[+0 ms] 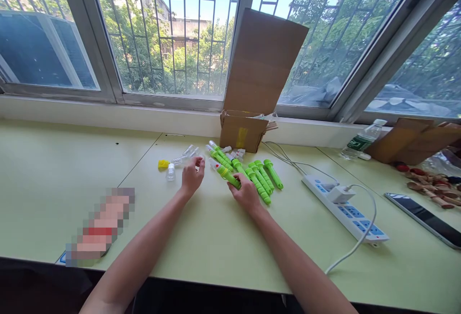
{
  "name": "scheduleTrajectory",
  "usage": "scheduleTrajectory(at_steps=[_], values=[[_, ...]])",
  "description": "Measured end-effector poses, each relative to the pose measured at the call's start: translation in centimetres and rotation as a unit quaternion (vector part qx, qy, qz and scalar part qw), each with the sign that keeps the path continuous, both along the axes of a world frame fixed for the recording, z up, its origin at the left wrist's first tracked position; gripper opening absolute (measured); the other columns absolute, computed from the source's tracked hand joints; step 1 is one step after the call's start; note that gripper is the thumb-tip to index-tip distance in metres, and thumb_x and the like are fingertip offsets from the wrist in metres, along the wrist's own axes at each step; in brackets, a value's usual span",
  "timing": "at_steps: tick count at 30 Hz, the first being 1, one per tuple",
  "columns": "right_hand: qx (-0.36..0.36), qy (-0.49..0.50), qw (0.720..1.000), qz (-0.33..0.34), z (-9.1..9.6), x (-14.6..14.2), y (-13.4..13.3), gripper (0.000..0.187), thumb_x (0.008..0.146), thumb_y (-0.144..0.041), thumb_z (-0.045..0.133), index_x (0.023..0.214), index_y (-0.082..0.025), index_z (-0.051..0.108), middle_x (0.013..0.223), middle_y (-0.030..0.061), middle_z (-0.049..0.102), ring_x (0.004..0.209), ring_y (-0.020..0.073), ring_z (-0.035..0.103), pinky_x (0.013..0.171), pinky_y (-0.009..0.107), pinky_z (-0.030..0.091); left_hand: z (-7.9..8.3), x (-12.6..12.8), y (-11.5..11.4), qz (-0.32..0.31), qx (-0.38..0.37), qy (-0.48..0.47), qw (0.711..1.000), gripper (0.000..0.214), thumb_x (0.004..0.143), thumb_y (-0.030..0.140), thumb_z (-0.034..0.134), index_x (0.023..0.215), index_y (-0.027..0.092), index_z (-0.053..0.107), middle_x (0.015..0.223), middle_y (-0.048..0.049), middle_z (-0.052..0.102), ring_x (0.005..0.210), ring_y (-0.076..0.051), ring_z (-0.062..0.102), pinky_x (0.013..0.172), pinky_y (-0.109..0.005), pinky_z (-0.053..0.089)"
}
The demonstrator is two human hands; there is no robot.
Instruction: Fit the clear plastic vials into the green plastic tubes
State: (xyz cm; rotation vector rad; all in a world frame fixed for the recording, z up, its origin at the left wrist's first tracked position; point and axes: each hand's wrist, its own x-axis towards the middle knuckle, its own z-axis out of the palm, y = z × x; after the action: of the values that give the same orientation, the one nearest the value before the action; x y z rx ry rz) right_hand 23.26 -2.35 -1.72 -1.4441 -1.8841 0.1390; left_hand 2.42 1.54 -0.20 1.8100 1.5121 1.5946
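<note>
My right hand is wrapped round the lower part of a bright green ribbed plastic tube, whose whitish tip with a red spot points up and left. Closed in a pinch, my left hand has what looks like a clear plastic cap at its fingertips, partly hidden. Beside that hand lie more clear caps and a small yellow piece. Several green tubes without clear tips rest right of my right hand. Behind the held tube are green tubes with clear ends and small white pieces.
An open cardboard box stands against the window wall. To the right are a power strip with a white cable, a phone, a water bottle and wooden pieces. A pixelated item lies at left.
</note>
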Motion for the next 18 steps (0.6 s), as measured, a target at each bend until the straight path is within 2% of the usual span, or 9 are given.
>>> scheduleTrajectory(at_steps=[4, 8, 14, 18], values=[[0.007, 0.004, 1.000, -0.007, 0.0, 0.0, 0.1, 0.022, 0.081, -0.034, 0.056, 0.098, -0.020, 0.058, 0.088, 0.0062, 0.069, 0.077, 0.0229, 0.064, 0.068, 0.031, 0.046, -0.2, -0.1, -0.2, 0.043, 0.029, 0.154, 0.987, 0.017, 0.088, 0.026, 0.046, 0.099, 0.020, 0.058, 0.101, -0.0080, 0.064, 0.100, -0.024, 0.056, 0.082, -0.036, 0.047], [0.007, 0.008, 1.000, -0.007, -0.1, 0.0, 0.1, 0.023, 0.081, -0.034, 0.056, 0.099, -0.020, 0.058, 0.088, 0.0063, 0.069, 0.076, 0.0230, 0.064, 0.068, 0.032, 0.047, -0.9, 0.2, -0.1, 0.032, 0.018, 0.252, 0.967, 0.026, 0.086, 0.025, 0.048, 0.109, 0.019, 0.059, 0.116, -0.0104, 0.058, 0.113, -0.027, 0.049, 0.095, -0.040, 0.041], [0.010, 0.009, 1.000, -0.008, 0.0, -0.1, 0.1, 0.022, 0.080, -0.033, 0.056, 0.097, -0.020, 0.058, 0.087, 0.0065, 0.069, 0.075, 0.0229, 0.064, 0.067, 0.032, 0.047, -2.0, 0.2, 0.0, 0.009, -0.053, 0.332, 0.942, 0.036, 0.085, 0.029, 0.050, 0.120, 0.025, 0.056, 0.143, -0.0076, 0.039, 0.124, -0.029, 0.041, 0.097, -0.044, 0.040], [0.008, 0.003, 1.000, -0.008, 0.1, -0.1, 0.0, 0.022, 0.079, -0.034, 0.056, 0.096, -0.020, 0.058, 0.084, 0.0058, 0.069, 0.073, 0.0222, 0.063, 0.066, 0.031, 0.046, -2.3, 0.2, -0.1, -0.013, -0.091, 0.373, 0.923, 0.035, 0.087, 0.031, 0.048, 0.121, 0.027, 0.056, 0.147, -0.0047, 0.035, 0.123, -0.029, 0.043, 0.098, -0.045, 0.038]])
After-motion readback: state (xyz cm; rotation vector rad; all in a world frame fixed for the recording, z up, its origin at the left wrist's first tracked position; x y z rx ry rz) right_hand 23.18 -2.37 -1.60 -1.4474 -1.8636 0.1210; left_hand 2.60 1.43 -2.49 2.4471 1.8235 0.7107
